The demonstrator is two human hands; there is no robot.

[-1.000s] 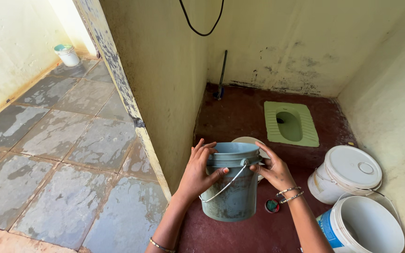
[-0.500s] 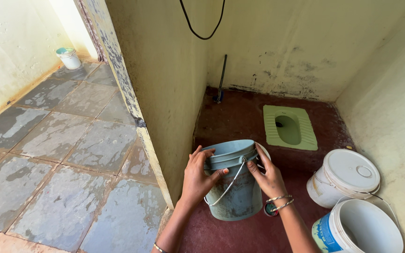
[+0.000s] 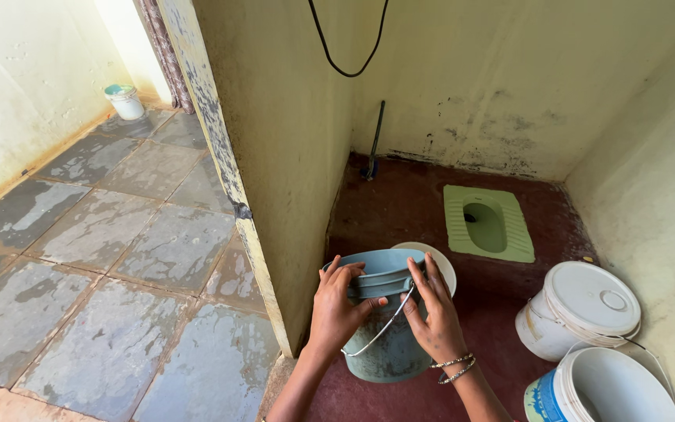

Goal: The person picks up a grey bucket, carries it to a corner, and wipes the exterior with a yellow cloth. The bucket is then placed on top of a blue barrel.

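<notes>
I hold a grey-blue plastic bucket (image 3: 388, 344) with a wire handle low in front of me, tipped away toward the dark red floor (image 3: 408, 203). My left hand (image 3: 336, 305) grips its near side just under the rim. My right hand (image 3: 433, 309), with bangles on the wrist, presses on the other side by the rim. A pale round rim (image 3: 439, 262) shows just behind the bucket's mouth. Further in, a green squat toilet pan (image 3: 486, 223) is set in the floor.
A lidded white bucket (image 3: 580, 309) and an open white and blue bucket (image 3: 603, 391) stand by the right wall. A thin partition wall (image 3: 267, 156) splits the stall from grey stone tiles (image 3: 111, 266). A small white pot (image 3: 125, 101) sits far left; a dark brush (image 3: 373, 144) leans in the corner.
The bucket has tipped further forward, its mouth turning away from me. Both hands slid up toward the rim and closed more firmly on it.
</notes>
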